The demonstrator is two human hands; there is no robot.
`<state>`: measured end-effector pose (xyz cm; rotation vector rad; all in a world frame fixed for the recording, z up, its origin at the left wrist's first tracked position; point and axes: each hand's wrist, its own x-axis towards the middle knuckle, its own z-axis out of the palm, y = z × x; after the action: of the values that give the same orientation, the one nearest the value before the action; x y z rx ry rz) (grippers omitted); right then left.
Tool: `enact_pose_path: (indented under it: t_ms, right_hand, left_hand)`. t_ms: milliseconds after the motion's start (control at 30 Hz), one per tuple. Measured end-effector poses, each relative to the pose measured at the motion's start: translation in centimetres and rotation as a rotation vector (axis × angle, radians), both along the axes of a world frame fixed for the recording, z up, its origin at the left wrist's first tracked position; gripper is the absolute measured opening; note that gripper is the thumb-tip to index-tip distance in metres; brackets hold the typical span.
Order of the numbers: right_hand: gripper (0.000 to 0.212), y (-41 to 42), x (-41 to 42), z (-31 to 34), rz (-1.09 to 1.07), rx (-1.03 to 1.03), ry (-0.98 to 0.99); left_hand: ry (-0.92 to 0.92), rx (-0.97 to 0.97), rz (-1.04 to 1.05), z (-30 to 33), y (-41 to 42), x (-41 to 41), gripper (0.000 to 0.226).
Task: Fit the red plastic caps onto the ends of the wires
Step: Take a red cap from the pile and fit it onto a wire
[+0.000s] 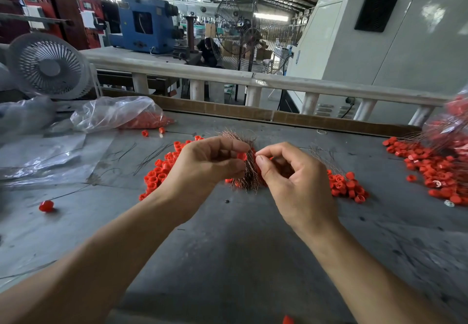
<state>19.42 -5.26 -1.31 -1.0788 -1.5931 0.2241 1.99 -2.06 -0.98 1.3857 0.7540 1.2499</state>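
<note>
My left hand [207, 164] pinches a red cap [241, 156] between thumb and forefinger and also grips a bundle of thin copper-coloured wires [249, 174] that fans out above and below the fist. My right hand [288, 171] sits just right of the cap, thumb and forefinger pinched together at a wire end that is too fine to make out. Loose red caps [158, 174] lie heaped on the grey table [228, 247] behind both hands, with more red caps [347, 184] to the right of my right hand.
A clear plastic bag of red caps [121, 115] lies at the back left, next to a white desk fan [48, 66]. A pile of capped wires [435, 166] spreads along the right edge. One stray cap [46, 205] sits at the left; a white railing [253, 80] borders the table's far side.
</note>
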Motion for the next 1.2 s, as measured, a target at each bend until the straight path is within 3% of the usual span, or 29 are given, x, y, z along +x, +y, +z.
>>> enact_pose_path:
  t_ms: [467,733,1200]
  right_hand:
    - [0.010,-0.14,-0.12,-0.08,0.027,0.026,-0.004]
    - [0.006,0.08,-0.35,-0.30,0.012,0.057,-0.067]
    - [0.006,0.27,-0.06,-0.38,-0.014,0.060,-0.087]
  left_hand:
    - [-0.017,-0.014,-0.039,-0.09,-0.22,-0.04,0.021]
    - [0.024,0.070,0.023,0.21,-0.75,0.09,0.037]
    - [0.040,0.079,0.031,0.05,-0.38,0.08,0.022]
